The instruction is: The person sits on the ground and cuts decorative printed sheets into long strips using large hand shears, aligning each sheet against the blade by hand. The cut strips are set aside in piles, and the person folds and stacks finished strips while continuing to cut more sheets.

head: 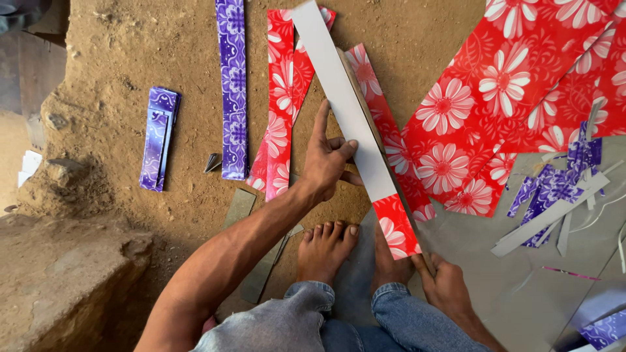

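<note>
- The left hand presses down on a long paper strip, white side up, fingers spread with the fingertips on its left edge, apparently pinning it flat.
- The right hand grips the near end of a thin straightedge-like piece running along the strip's right edge; whether it is a ruler or a blade handle is hard to tell.
- The strip lies diagonally on the dirt floor, from far centre to just beside the bare foot; its near end shows the red floral face.
- Cut red floral strips lie to its left, then a purple patterned strip and a folded purple bundle farther left.
- A large red floral sheet is cut off at the far right.
- Scraps lie on a grey board at the right.
- A small dark object by the purple strip is unclear.
</note>
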